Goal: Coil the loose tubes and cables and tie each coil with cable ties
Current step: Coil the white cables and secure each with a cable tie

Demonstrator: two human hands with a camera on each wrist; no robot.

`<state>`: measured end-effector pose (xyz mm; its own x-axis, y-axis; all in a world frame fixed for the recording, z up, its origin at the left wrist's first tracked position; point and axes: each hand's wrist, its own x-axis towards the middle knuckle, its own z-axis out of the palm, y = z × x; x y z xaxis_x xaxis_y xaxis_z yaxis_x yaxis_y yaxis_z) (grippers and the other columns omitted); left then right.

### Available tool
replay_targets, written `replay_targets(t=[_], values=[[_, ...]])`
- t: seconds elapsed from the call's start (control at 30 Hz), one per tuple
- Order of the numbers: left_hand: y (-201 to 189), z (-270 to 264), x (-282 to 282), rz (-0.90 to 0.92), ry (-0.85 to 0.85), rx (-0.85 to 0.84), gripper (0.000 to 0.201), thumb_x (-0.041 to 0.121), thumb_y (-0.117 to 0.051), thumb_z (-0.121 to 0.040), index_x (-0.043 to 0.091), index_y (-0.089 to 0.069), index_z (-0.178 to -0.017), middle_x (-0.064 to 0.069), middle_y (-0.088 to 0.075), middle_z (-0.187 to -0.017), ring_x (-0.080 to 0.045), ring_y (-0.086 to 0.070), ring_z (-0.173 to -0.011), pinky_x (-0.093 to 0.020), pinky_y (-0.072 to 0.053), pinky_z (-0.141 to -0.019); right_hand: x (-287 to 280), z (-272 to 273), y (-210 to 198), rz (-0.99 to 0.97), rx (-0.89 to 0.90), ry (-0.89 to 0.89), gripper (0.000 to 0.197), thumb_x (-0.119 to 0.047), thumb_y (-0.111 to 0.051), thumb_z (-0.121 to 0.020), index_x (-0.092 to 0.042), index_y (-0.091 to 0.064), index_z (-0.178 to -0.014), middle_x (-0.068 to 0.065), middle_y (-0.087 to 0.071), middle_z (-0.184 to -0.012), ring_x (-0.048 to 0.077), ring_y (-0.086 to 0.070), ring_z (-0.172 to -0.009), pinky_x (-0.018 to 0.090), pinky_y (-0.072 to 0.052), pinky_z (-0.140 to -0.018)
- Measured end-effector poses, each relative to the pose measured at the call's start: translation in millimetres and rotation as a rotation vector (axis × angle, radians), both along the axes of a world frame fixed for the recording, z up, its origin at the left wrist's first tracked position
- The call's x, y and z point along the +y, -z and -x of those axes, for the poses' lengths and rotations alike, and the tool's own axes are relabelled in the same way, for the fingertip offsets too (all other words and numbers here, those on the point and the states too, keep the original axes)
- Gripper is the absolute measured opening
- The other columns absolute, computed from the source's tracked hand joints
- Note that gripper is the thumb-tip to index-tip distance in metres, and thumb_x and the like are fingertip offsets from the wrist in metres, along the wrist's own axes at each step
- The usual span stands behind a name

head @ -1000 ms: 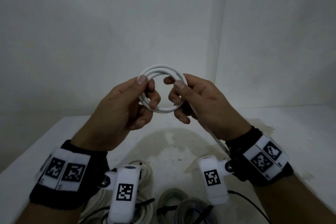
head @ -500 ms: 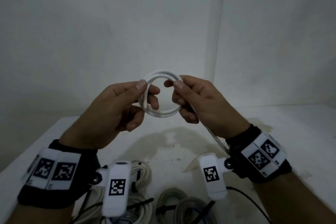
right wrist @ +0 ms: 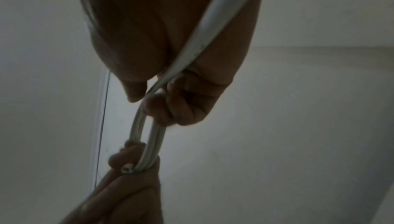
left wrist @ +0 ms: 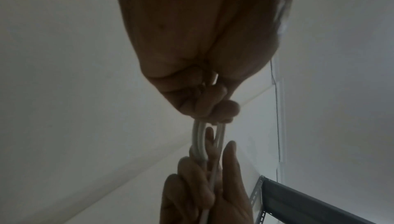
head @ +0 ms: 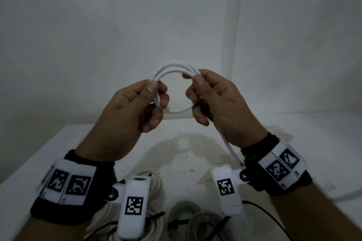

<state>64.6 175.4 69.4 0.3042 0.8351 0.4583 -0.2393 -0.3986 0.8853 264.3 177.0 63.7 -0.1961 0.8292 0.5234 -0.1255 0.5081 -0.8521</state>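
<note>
While the left hand (head: 127, 111) pinches the nine o'clock side of a small round coil of stiff white plastic-sheathed cable (head: 172, 70) between thumb and curled fingers, the right hand (head: 217, 101) grips the three o'clock side the same way, thumb on top and fingers wrapped underneath. Both hands hold the coil upright in the air above the white table (head: 293, 129), well clear of its surface. From the right wrist view the cut end of the cable (right wrist: 127, 170) sticks out of the left hand's grip, so the inner end looks to be anchored there. A loose white tail (head: 229, 145) runs from under the right palm toward five o'clock, past the wrist.

Judging by that tail, the step in hand is winding, not tying: a few turns are laid and more cable remains to be fed. The next move likely calls for the right hand to bring another loop round onto the stack while the left keeps the turns pinched flat so they don't spring apart.

Further out, at six o'clock on the table, lie pale coiled cable bundles (head: 156, 184) and grey coiled cables with black ties (head: 197, 219).
</note>
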Motion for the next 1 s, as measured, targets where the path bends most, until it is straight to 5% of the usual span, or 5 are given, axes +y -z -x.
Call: replay_targets(t=[0.1, 0.27, 0.47, 0.63, 1.0], values=[[1, -8, -3, 0.03, 0.079, -0.107, 0.024, 0.027, -0.044, -0.099, 0.009, -0.059, -0.097, -0.004, -0.06, -0.078, -0.014, -0.045, -0.048, -0.02, -0.031, -0.044, 0, -2, 0, 0.041, 0.03, -0.067, 0.03, -0.031, -0.042, -0.108, -0.009, -0.061, -0.115, 0.001, -0.057, -0.081, 0.019, -0.046, -0.044, 0.029, -0.034, -0.045], [1, -2, -1, -0.055, -0.016, 0.083, 0.027, 0.029, -0.048, -0.1, 0.007, -0.064, -0.103, -0.005, -0.063, -0.081, -0.014, -0.043, -0.046, -0.019, -0.031, -0.041, 1, -4, 0, -0.003, -0.061, 0.035, 0.031, -0.028, -0.043, -0.109, -0.007, -0.063, -0.103, 0.003, -0.043, -0.069, 0.012, -0.032, -0.049, 0.024, -0.028, -0.044], [2, -9, -3, 0.04, 0.127, -0.129, 0.023, 0.028, -0.043, -0.1, 0.01, -0.058, -0.099, -0.003, -0.06, -0.081, -0.015, -0.045, -0.052, -0.02, -0.037, -0.046, 1, -3, -1, 0.064, 0.063, -0.175, 0.035, -0.036, -0.04, -0.105, -0.009, -0.062, -0.108, 0.002, -0.053, -0.078, 0.018, -0.042, -0.047, 0.029, -0.032, -0.047], [1, -2, -2, -0.031, 0.031, 0.081, 0.027, 0.028, -0.046, -0.102, 0.009, -0.064, -0.098, -0.008, -0.068, -0.085, -0.014, -0.042, -0.043, -0.02, -0.029, -0.041, -2, 4, -1, 0.034, 0.016, 0.012, 0.038, -0.037, -0.039, -0.11, -0.008, -0.058, -0.095, -0.001, -0.039, -0.067, 0.012, -0.026, -0.053, 0.026, -0.023, -0.045], [13, -16, -4, -0.065, 0.117, 0.167, 0.033, 0.029, -0.051, -0.098, 0.01, -0.059, -0.124, -0.006, -0.067, -0.099, -0.017, -0.052, -0.059, -0.023, -0.04, -0.049, -6, 19, 4, 0.005, 0.083, 0.369, 0.061, -0.049, -0.044, -0.106, 0.003, -0.053, -0.077, -0.001, -0.039, -0.052, 0.012, -0.034, -0.045, 0.022, -0.03, -0.045]])
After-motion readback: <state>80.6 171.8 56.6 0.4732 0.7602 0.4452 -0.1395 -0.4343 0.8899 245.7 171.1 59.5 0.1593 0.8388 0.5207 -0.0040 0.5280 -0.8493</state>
